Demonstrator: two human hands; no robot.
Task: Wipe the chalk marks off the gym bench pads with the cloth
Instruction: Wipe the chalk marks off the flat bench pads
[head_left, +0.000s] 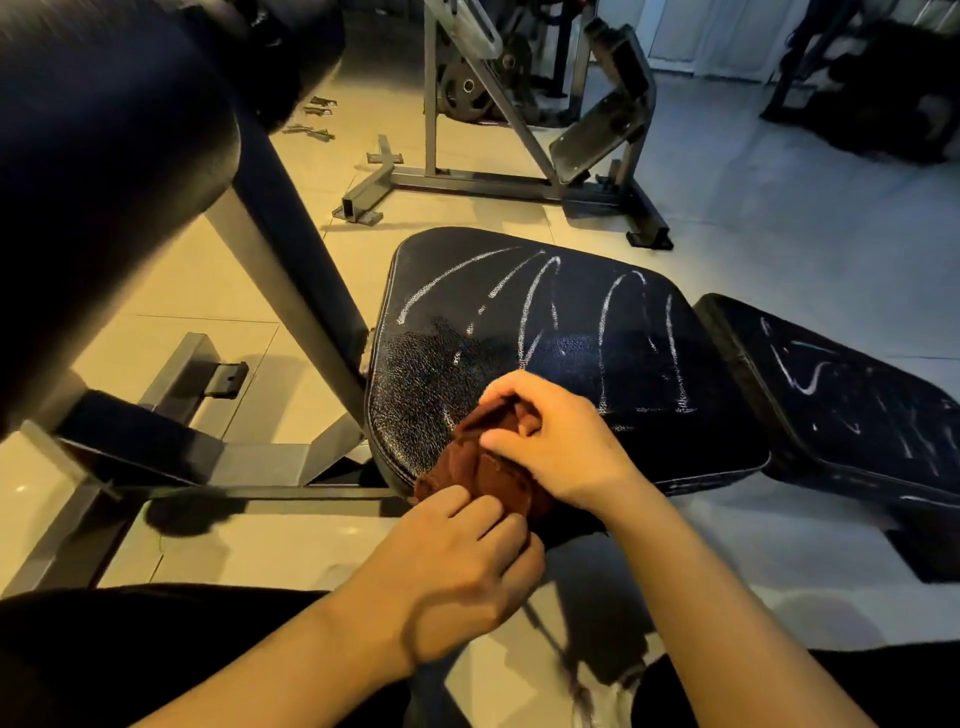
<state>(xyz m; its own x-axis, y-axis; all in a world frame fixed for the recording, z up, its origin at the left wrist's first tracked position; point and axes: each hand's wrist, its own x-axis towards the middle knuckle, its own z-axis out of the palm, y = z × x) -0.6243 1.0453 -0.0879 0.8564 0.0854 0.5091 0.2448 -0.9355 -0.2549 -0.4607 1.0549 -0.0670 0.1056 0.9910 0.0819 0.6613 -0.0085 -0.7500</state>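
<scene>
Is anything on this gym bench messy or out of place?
Yes. White chalk streaks arc across the black seat pad, and more scribbles mark the back pad to its right. The near-left part of the seat looks chalk-free, where both hands, left hand and right hand, bunch a reddish-brown cloth.

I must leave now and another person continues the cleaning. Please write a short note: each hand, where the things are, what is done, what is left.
Left hand pinches the near end of the brown cloth; right hand grips its upper fold.
The cloth lies bunched on the seat pad's near-left corner.
Done: that corner looks free of chalk.
Left: the chalk arcs across the rest of the seat pad, and the marks on the back pad to its right.
</scene>
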